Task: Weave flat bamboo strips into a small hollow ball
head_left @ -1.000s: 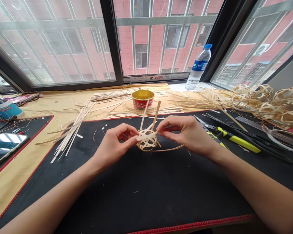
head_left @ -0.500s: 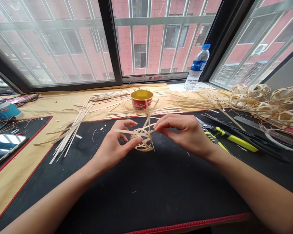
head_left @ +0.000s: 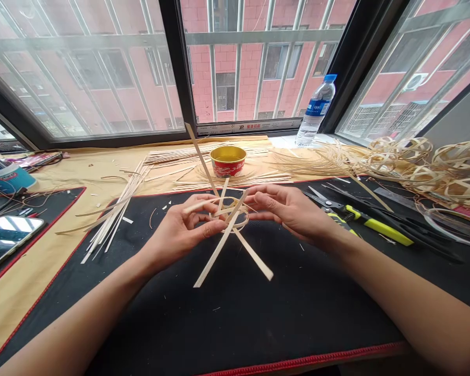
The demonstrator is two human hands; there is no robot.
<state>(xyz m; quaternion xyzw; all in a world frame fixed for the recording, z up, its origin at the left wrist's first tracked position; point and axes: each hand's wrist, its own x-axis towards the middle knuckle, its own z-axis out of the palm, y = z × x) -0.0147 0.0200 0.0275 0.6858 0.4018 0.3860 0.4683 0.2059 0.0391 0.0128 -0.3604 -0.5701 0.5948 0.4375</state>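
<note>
Between my hands is a small, round, openwork weave of pale bamboo strips point(head_left: 235, 225), held above the black mat point(head_left: 227, 324). Loose strip ends stick out of it: one rises toward the window and two point down toward me. My left hand point(head_left: 191, 219) grips the weave's left side between thumb and fingers. At its right side, my right hand point(head_left: 278, 206) has its thumb and forefinger closed on the edge near a slanting strip. The lower fingers of that hand reach behind the weave and are partly hidden.
Behind the weave stands a red and gold tin point(head_left: 227, 162). Cut strips point(head_left: 117, 209) lie left. To the right are scissors point(head_left: 325, 201), yellow-handled pliers point(head_left: 379, 224) and finished woven balls point(head_left: 454, 162). A water bottle point(head_left: 317, 112) stands by the window; a phone point(head_left: 11, 237) lies far left.
The weave has been turned and tilted, so strip ends now hang toward me and one long strip stands up at the left. My right hand has shifted slightly left, closer to the weave.
</note>
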